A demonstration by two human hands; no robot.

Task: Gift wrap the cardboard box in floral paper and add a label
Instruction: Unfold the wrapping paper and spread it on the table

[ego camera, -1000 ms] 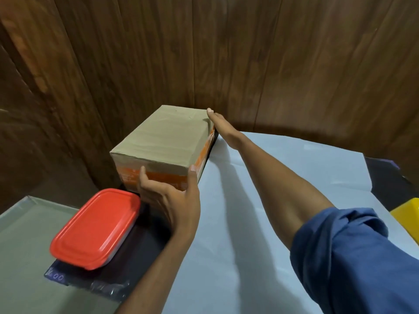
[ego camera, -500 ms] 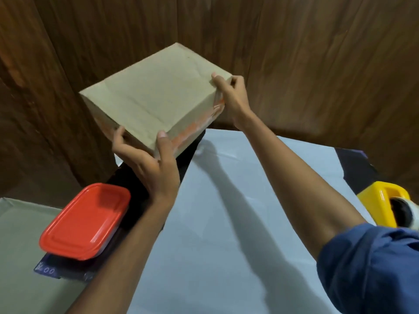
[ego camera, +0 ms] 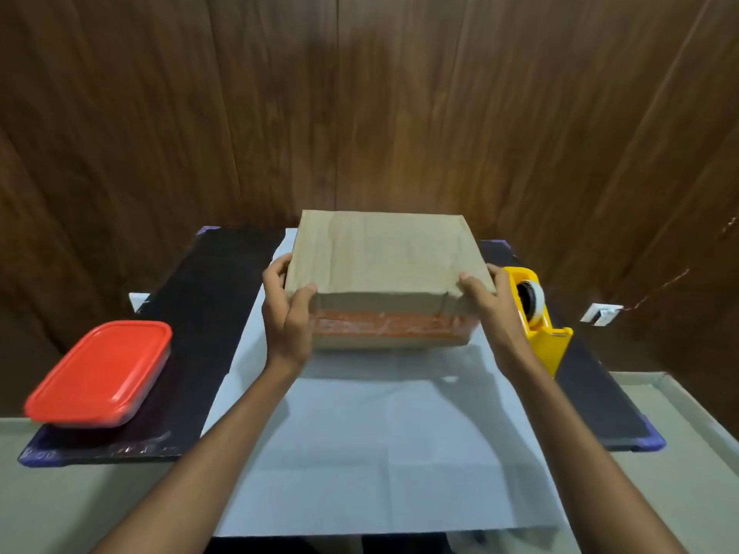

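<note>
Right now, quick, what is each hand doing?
Left hand: grips the left end of the brown cardboard box with the orange band.
Right hand: grips the box's right end.

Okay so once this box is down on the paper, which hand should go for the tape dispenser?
The right hand, probably. It grips the cardboard box's right side, and the yellow tape dispenser stands just beyond it. The left hand would have to cross over the box.
</note>
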